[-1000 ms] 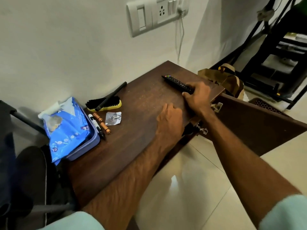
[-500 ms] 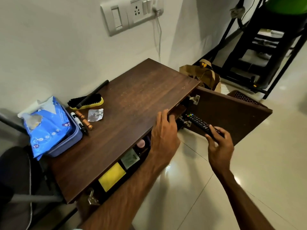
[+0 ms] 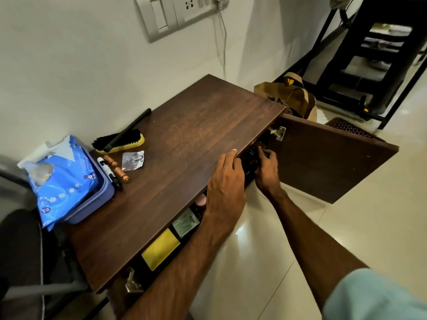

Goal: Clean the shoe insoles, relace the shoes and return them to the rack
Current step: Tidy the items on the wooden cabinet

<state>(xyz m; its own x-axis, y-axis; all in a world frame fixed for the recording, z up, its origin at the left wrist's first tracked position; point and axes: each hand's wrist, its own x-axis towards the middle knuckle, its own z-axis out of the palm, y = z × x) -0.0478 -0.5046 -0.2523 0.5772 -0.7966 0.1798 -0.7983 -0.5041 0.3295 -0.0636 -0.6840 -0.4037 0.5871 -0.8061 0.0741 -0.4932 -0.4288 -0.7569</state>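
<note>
A dark wooden cabinet [image 3: 184, 139] stands against the wall with its right door [image 3: 328, 162] swung open. My left hand [image 3: 226, 181] rests on the front edge of the cabinet top, fingers curled over it. My right hand [image 3: 265, 167] reaches under the top into the cabinet and holds a black remote control [image 3: 250, 153], mostly hidden in the dark inside. On the cabinet top lie a black-and-yellow shoe brush [image 3: 120, 140] and a blue pack of wipes [image 3: 62, 174] in a purple tray [image 3: 97, 202]. No shoes or insoles show clearly.
A marker [image 3: 108, 173], a copper-coloured pen [image 3: 116, 168] and a small foil packet [image 3: 132, 160] lie beside the brush. Yellow [image 3: 159, 250] and labelled items sit inside the cabinet. A brown paper bag [image 3: 288, 98] and a black rack [image 3: 374, 56] stand at the right. A switchboard [image 3: 175, 12] is on the wall.
My right hand took the remote off the cabinet top, carried it down past the open door and has moved it inside the cabinet. My left hand stayed on the front edge.
</note>
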